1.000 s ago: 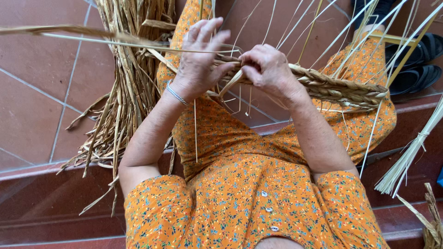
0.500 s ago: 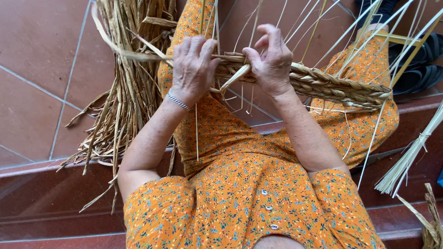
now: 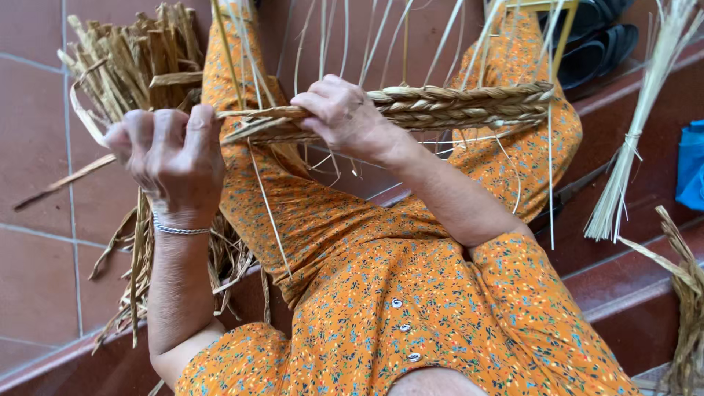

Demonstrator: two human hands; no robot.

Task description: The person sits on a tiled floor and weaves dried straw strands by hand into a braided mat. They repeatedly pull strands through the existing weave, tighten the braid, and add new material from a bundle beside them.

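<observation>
Braided straw band (image 3: 447, 106) runs level across the head view, above the lap of the person's orange flowered dress (image 3: 381, 293), its finished length reaching toward the right knee. Loose unworked stalks rise from its upper edge and a few hang below.

Head view, hands:
- Right hand (image 3: 345, 117) is closed over the band at the working end, thumb and fingers pinching the last crossings flat.
- Left hand (image 3: 172, 158) is clenched in a fist around a single straw strand (image 3: 88, 121), drawn out to the left, apart from the band. A silver bracelet (image 3: 176, 229) sits at that wrist.

Step in hand, as judged: one strand is being pulled taut before it is folded across the plait. To do it well, keep the right-hand pinch just at the last crossing so the weave cannot slacken; pull the strand in line with the band, not upward, and keep tension even so the edge stays straight. Dry straw can split at a sharp bend; fold it over the thumb, not a fingernail.

Head view, surroundings:
- A straw bundle (image 3: 139, 66) leans on the red tiled floor (image 3: 33, 147) just beside the left hand; its stray ends lie near the pulled strand and may catch it.
- A tied sheaf of pale stalks (image 3: 631, 139) stands at the right.
- Dark sandals (image 3: 598, 37) lie beyond the knee.
- A blue object (image 3: 691, 165) shows at the right edge; its kind cannot be told.
</observation>
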